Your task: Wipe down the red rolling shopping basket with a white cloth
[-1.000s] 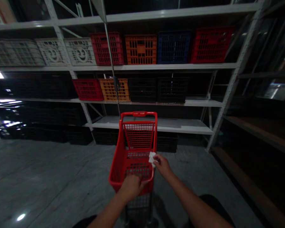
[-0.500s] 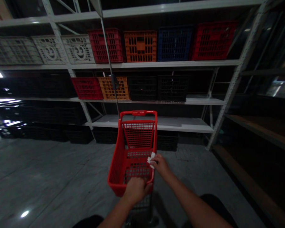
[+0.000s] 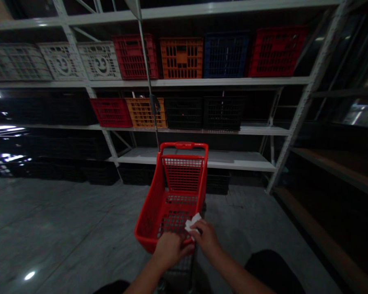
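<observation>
A red plastic shopping cart (image 3: pixel 155 200) stands on the grey floor right in front of me, its basket holding nothing I can see. My left hand (image 3: pixel 168 250) is closed over the cart's near rim. My right hand (image 3: pixel 206 238) pinches a small crumpled white paper (image 3: pixel 192 222) at the cart's near right corner, close beside the left hand.
White metal shelving (image 3: pixel 202 83) fills the wall ahead, with red (image 3: pixel 276 51), orange (image 3: pixel 180 57), blue (image 3: pixel 225 55), white (image 3: pixel 99 60) and black (image 3: pixel 222 113) crates on it. A thin pole (image 3: pixel 149 77) rises behind the cart. More shelving (image 3: pixel 340 171) runs along the right. Grey floor (image 3: pixel 55 228) spreads to the left.
My right hand with the white paper has slid back along the cart's right rim toward me, ending beside my left hand. The cart has shifted slightly right.
</observation>
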`<act>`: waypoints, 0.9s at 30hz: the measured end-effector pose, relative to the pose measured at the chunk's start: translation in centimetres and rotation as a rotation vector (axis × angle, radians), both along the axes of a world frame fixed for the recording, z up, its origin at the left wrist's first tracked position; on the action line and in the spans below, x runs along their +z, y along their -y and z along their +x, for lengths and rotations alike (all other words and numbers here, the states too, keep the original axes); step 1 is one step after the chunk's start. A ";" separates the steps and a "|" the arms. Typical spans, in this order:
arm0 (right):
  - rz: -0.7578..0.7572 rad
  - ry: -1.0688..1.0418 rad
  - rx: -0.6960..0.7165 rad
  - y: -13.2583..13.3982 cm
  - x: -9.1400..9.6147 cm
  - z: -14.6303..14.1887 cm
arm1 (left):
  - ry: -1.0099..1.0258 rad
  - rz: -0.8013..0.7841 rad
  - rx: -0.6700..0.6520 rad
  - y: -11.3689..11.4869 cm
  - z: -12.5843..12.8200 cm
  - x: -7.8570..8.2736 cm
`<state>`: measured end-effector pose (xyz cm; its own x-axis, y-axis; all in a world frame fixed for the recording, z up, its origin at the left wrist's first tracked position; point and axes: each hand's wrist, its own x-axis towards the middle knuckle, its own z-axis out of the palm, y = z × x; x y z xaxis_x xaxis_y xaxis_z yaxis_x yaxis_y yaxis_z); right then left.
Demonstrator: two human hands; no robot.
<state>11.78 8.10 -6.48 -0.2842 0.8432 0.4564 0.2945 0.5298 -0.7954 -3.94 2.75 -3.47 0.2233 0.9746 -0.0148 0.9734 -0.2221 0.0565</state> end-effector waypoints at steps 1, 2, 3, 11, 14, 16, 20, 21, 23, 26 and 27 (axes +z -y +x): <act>-0.011 -0.001 0.013 0.7 -0.2 -0.1 | 0.006 0.001 -0.006 0.0 -0.2 0.0; -0.013 -0.004 0.019 0.9 -0.3 -0.2 | 0.009 0.001 -0.010 0.0 -0.3 0.0; -0.005 -0.005 0.017 0.5 -0.1 -0.3 | 0.006 0.000 -0.009 0.0 -0.4 0.1; 0.126 0.092 -0.224 -9.5 4.1 -0.5 | -0.002 -0.017 -0.009 0.3 -0.9 -0.1; 0.125 0.092 -0.231 -9.2 4.0 -0.8 | 0.002 -0.004 -0.017 0.6 -1.6 -0.6; 0.101 0.091 -0.180 -6.7 3.0 -1.1 | 0.000 0.012 -0.012 0.9 -2.3 -0.9; 0.020 0.142 0.028 0.0 0.9 -2.0 | 0.022 0.036 -0.028 1.6 -3.7 -1.3; 0.014 0.152 0.067 1.2 0.7 -2.1 | 0.028 0.041 -0.043 1.7 -3.9 -1.3; 0.024 0.155 0.109 2.1 0.8 -2.2 | 0.037 0.055 -0.063 2.1 -4.3 -1.4; 0.093 0.165 0.089 -0.3 1.9 -2.1 | 0.042 0.071 -0.077 2.5 -4.8 -1.7; 0.134 0.184 0.056 -2.0 2.5 -2.0 | 0.045 0.073 -0.083 2.7 -5.1 -1.9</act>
<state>9.81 10.10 -3.96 -0.4178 0.7591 0.4992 0.3948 0.6466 -0.6527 -9.05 0.02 -5.36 0.3025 0.9508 0.0674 0.9482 -0.3074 0.0805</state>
